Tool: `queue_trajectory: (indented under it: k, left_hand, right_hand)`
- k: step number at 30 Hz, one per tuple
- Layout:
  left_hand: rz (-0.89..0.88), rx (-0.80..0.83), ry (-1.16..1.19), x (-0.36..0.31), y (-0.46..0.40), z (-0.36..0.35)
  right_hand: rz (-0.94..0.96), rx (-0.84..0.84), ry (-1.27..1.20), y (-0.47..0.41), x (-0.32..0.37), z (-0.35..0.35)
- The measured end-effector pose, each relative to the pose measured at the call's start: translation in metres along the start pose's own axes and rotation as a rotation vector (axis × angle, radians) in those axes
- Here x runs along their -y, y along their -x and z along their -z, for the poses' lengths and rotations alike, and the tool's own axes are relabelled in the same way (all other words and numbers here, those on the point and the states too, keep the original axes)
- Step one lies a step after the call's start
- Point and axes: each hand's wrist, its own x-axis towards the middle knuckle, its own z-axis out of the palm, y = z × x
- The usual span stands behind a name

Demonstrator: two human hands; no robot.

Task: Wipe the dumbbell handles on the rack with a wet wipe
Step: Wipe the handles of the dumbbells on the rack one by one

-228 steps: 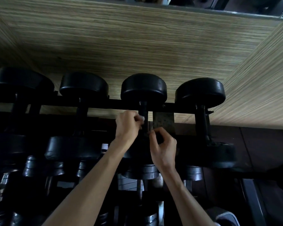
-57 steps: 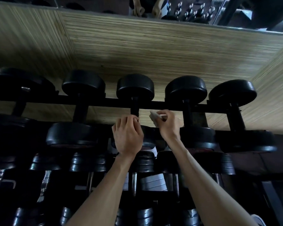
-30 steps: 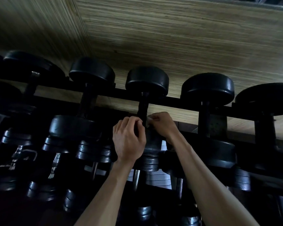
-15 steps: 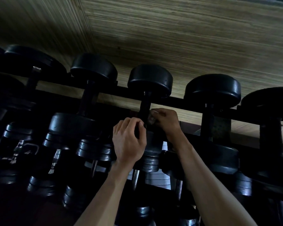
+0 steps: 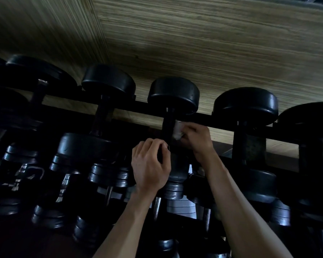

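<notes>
Black dumbbells stand in a row on the top tier of a dark rack (image 5: pixel 220 119). The middle dumbbell (image 5: pixel 173 94) has a dark handle (image 5: pixel 167 125) running down toward me. My right hand (image 5: pixel 198 140) grips a white wet wipe (image 5: pixel 177 130) and holds it against the right side of that handle, just under the far head. My left hand (image 5: pixel 150 165) is curled round the lower end of the same handle, near the near head. The near head is mostly hidden behind my hands.
Other dumbbells sit to the left (image 5: pixel 108 82) and right (image 5: pixel 245 104) on the same tier. Lower tiers hold several smaller chrome-and-black dumbbells (image 5: pixel 104 174). A wood-grain wall (image 5: pixel 194 43) rises directly behind the rack.
My right hand has slid the wipe a little up the handle toward the far head. My left hand stays on the lower handle. The view has shifted slightly.
</notes>
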Motion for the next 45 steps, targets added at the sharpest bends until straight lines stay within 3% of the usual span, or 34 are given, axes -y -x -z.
queue_trajectory:
  k: [4, 9, 12, 17, 20, 22, 29, 34, 40, 45]
  left_hand:
    - [-0.008, -0.003, -0.009, 0.0, 0.0, 0.0]
    - [-0.007, -0.004, -0.006, -0.001, 0.0, 0.0]
    - [-0.009, 0.001, -0.003, -0.001, 0.0, 0.0]
    - [-0.014, -0.003, -0.001, 0.0, 0.0, 0.0]
    - [-0.015, 0.005, -0.015, 0.0, 0.0, 0.0]
    - [-0.014, 0.01, -0.028, 0.0, 0.001, 0.001]
    - [-0.006, 0.011, -0.008, 0.001, 0.0, 0.0]
    - [-0.002, 0.015, -0.009, 0.0, 0.0, 0.0]
    - [-0.001, 0.012, -0.006, 0.002, 0.0, 0.0]
    - [0.001, 0.023, -0.003, 0.002, 0.0, 0.0]
  right_hand:
    - [0.1, -0.098, 0.055, -0.019, 0.014, -0.009]
    - [-0.153, 0.022, -0.222, -0.032, 0.021, -0.028]
    - [-0.163, 0.073, -0.299, -0.025, 0.022, -0.023]
    - [-0.059, 0.043, -0.206, -0.012, 0.004, -0.01]
    - [-0.017, -0.089, -0.029, -0.022, 0.01, -0.028]
    - [-0.034, -0.146, -0.04, -0.028, 0.016, -0.04]
    - [0.005, -0.006, -0.091, -0.006, 0.001, -0.02]
    - [-0.095, -0.097, -0.063, -0.033, 0.012, -0.04]
    - [-0.075, 0.013, -0.104, -0.004, 0.001, -0.018]
    - [-0.063, 0.0, -0.031, -0.013, 0.006, -0.026]
